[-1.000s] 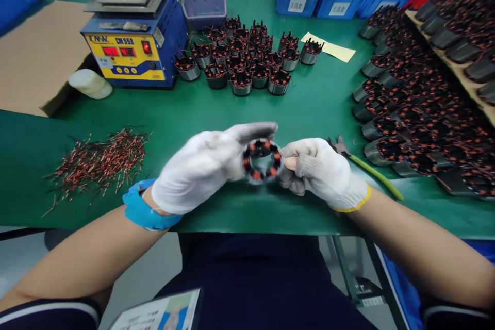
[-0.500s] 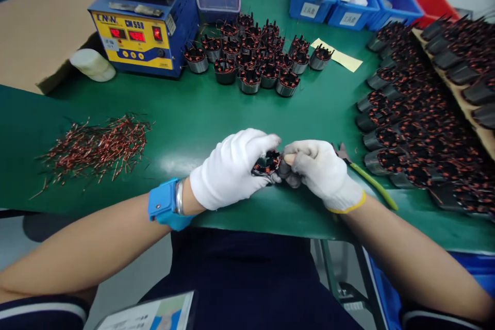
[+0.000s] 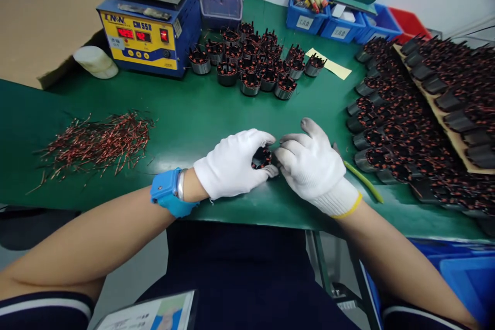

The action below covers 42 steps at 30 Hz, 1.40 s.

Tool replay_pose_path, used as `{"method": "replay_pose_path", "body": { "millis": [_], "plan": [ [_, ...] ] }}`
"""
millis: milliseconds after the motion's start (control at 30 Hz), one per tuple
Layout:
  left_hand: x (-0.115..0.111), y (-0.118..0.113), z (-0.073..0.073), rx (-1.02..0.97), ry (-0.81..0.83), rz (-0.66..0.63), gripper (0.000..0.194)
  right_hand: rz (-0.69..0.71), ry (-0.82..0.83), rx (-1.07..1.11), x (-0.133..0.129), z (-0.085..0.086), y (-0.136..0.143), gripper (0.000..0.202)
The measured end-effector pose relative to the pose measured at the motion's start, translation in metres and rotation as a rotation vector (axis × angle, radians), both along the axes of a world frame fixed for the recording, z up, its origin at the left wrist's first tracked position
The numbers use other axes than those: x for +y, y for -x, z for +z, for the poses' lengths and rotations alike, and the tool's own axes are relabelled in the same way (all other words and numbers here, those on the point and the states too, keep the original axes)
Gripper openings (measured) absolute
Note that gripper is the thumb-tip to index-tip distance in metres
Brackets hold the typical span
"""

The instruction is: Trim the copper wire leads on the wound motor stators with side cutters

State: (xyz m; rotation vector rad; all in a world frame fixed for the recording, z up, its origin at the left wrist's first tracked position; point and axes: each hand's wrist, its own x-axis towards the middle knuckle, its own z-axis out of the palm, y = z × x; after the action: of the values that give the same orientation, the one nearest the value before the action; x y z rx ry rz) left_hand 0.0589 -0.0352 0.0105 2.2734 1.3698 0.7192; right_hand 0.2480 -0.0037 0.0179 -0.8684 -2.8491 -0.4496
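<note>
My left hand (image 3: 237, 166), in a white glove, is wrapped round a motor stator (image 3: 262, 158) with copper windings, held low over the green table top. The stator's open end faces up, and its left side is hidden by the glove. Close at its right side is my right hand (image 3: 311, 165), gloved in white with greyed fingertips. One finger stands away from the others, which bend towards the stator; I cannot tell whether they touch it. Partly behind the right hand lies a pair of cutting pliers (image 3: 363, 181) with green handles.
Copper wire offcuts (image 3: 98, 142) lie in a heap at left. Several stators (image 3: 250, 83) stand at the back, beside a blue and yellow control box (image 3: 141, 41). Rows of stators (image 3: 375, 159) fill the right side. Blue bins (image 3: 305, 21) line the wall.
My right hand has loosened from the stator's right side, and one finger has lifted away. The left hand still holds the stator. The view has shifted slightly.
</note>
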Motion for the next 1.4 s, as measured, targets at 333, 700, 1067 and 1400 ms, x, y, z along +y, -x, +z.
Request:
{"method": "replay_pose_path", "body": {
  "millis": [333, 700, 1067, 1400],
  "plan": [
    [0.0, 0.01, 0.011, 0.16, 0.152, 0.136, 0.011, -0.54, 0.019, 0.315, -0.054, -0.022, -0.102, 0.071],
    [0.007, 0.009, 0.016, 0.055, 0.337, 0.177, 0.018, -0.761, 0.331, -0.083, -0.068, -0.002, -0.115, 0.077],
    [0.011, 0.007, 0.01, -0.095, 0.383, 0.171, 0.017, -0.517, 0.205, 0.249, -0.049, -0.023, -0.078, 0.064],
    [0.012, 0.01, 0.008, -0.114, 0.382, 0.123, 0.018, -0.325, 1.988, 0.79, -0.05, 0.007, -0.036, 0.032]
  ]
}}
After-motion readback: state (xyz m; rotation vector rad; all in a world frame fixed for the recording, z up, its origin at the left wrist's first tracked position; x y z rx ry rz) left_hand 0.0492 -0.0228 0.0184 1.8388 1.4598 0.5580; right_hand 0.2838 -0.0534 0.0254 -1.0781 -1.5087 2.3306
